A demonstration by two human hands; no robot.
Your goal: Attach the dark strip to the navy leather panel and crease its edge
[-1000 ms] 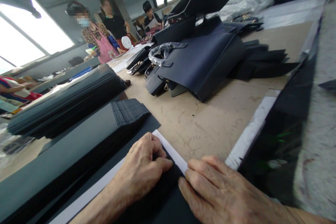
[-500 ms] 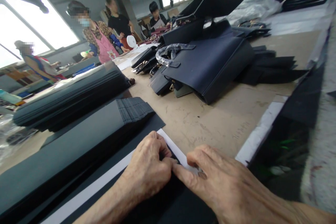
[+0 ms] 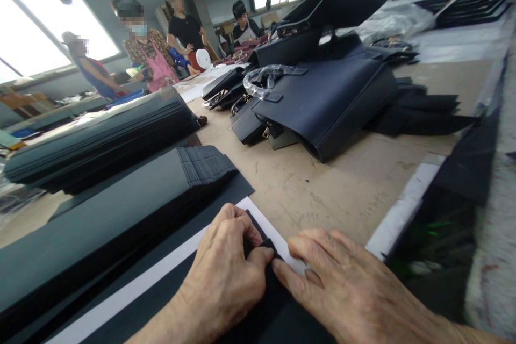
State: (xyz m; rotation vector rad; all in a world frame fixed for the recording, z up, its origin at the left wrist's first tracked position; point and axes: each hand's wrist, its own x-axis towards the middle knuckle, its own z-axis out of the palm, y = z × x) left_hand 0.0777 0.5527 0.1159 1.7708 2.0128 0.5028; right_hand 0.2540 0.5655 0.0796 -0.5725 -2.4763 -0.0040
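A dark sheet (image 3: 294, 306) lies on a white sheet (image 3: 116, 296) at the bottom of the view. My left hand (image 3: 231, 263) has its fingers curled and its thumb pressed in, pinching the folded edge of the dark sheet near the corner. Close on its right, my right hand (image 3: 342, 279) rests with its thumb tip against the same dark edge. Its fingers are bent over the white sheet, with a gap between them and the thumb, and grip nothing that I can see. The underside of the fold is hidden by my hands.
Left of my hands lie a stack of dark panels (image 3: 133, 199) and a second stack (image 3: 105, 131) behind it. Dark blue bags (image 3: 322, 97) are piled on the brown tabletop (image 3: 278, 177). A person in a pink apron (image 3: 159, 67) and other people are in the background.
My left thumb tip and right thumb have moved slightly apart, showing more of the dark fold between them. The view has shifted slightly, and people in the background have changed position.
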